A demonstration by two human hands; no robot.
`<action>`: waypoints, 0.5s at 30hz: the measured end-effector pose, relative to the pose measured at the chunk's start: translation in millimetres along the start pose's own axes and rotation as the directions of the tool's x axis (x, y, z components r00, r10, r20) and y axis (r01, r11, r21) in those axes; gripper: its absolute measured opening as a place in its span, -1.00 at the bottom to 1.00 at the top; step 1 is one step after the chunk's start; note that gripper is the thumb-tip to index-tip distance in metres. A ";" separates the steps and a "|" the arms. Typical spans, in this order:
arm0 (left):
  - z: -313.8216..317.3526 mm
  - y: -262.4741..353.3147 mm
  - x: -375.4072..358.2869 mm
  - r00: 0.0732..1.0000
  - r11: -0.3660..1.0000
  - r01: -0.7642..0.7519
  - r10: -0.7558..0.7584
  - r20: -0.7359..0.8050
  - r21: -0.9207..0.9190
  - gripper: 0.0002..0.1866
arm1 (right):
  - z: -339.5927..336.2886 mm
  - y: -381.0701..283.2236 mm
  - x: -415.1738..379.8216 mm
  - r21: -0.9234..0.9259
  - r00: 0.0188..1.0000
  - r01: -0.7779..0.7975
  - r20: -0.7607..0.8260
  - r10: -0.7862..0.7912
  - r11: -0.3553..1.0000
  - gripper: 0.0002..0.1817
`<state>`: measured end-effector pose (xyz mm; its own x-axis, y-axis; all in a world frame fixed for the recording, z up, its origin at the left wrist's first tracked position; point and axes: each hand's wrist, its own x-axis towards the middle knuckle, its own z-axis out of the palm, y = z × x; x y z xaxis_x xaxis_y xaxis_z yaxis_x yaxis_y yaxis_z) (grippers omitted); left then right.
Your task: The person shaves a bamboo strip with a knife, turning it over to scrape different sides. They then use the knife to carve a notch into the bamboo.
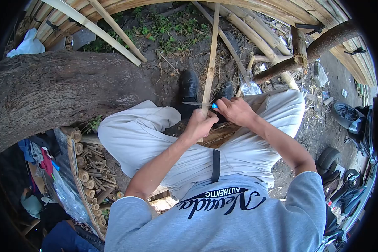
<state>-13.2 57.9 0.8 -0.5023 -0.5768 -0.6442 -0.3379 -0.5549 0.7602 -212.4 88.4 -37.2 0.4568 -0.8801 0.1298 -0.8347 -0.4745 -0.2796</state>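
The bamboo strip is in the left hand, which is closed around it close to its nearer end; from this hand the longer part runs forward, between the two dark shoes. The right hand, just beside the left one, is closed on the blue handle of a knife, and the blade lies across the strip, just ahead of the left fingers. Whether the edge bites into the strip, I cannot tell. The step in hand seems to be a cutting or shaving of this strip. In my judgement, the next move calls for a firm left grip and a controlled right wrist, with the blade kept away from the left fingers, because they are very near. Under both hands, between the knees, there is a brown piece of wood. Farther out, a thick trunk lies to the left of the left hand, a pile of cut bamboo pieces is behind it on the same side, and long poles lie ahead of the right hand.
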 end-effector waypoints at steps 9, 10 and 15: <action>-8.3 -19.8 14.0 0.990 0.978 -0.108 0.122 -0.070 0.179 -0.84 | 16.7 20.4 19.1 -0.038 0.988 -0.059 -0.142 0.053 0.998 -0.71; -8.3 -17.4 13.3 0.991 0.977 -0.101 0.115 -0.064 0.187 -0.83 | 13.4 15.7 16.9 -0.040 0.988 -0.059 -0.142 0.053 0.997 -0.71; -3.9 -16.4 14.9 0.982 0.974 -0.170 0.180 -0.052 0.150 -0.79 | 11.3 -2.3 3.4 -0.060 0.994 0.028 -0.104 -0.035 0.998 -0.71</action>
<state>-12.1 56.1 -21.6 -0.5130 -0.6975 -0.5004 -0.3631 -0.3519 0.8627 -205.4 86.8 -46.8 0.4507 -0.8603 0.2381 -0.8384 -0.4996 -0.2179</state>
